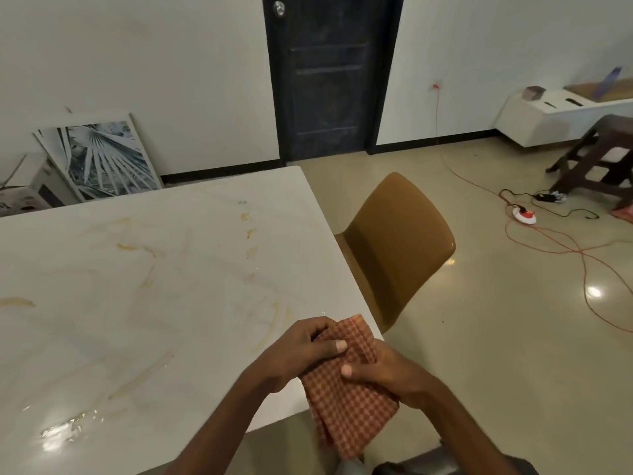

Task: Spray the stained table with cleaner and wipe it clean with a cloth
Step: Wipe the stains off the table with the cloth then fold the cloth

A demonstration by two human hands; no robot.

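A single head-worn view (wide-angle, edges bowed) looks forward and down from close above the tabletop (144, 303), whose near corner sits at lower centre; the door (330, 77) stands far off, top centre.

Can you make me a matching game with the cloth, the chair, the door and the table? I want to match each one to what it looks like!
Things:
1. cloth
2. chair
3. door
4. table

Looks:
A. white with yellowish smears
B. dark, shut
C. orange checked, held in both hands
D. mustard brown, beside the table

Pairs: 1-C, 2-D, 3-B, 4-A
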